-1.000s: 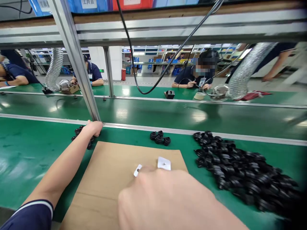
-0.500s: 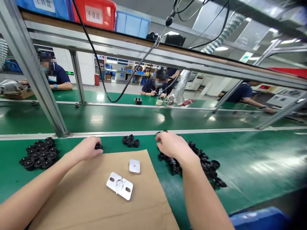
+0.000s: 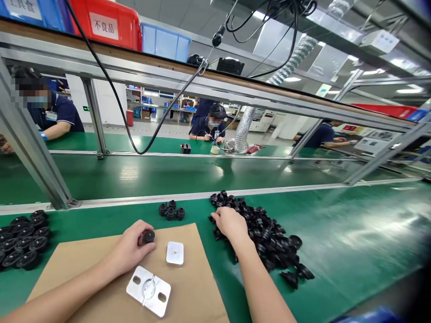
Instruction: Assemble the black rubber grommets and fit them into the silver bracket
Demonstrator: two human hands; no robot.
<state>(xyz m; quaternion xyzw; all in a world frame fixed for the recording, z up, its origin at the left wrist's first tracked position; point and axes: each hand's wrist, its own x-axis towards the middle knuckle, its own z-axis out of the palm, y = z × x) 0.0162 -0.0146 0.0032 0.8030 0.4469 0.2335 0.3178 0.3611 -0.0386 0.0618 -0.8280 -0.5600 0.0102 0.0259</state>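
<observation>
My left hand (image 3: 138, 246) is closed around a small round black part (image 3: 148, 236), its ringed end facing me, above the brown sheet. My right hand (image 3: 231, 225) is at the left side of a heap of black cone-shaped parts (image 3: 262, 233). Its fingers are pinched together; a bit of black shows at the tips, but what they grip is hidden. On the sheet lie a square silver block (image 3: 174, 253) with a small centre pin and a silver plate (image 3: 148, 290) with two slots and a round recess.
A small group of black parts (image 3: 171, 211) stands behind the brown cardboard sheet (image 3: 188, 287). Rows of round black parts (image 3: 25, 240) sit at far left on the green bench. A metal post (image 3: 43, 148) and a hanging cable (image 3: 141, 150) are ahead. Co-workers sit across the bench.
My left hand has come toward me over the sheet with the black part, now more visible. My right hand has moved lower along the heap. The whole view has shifted to the right.
</observation>
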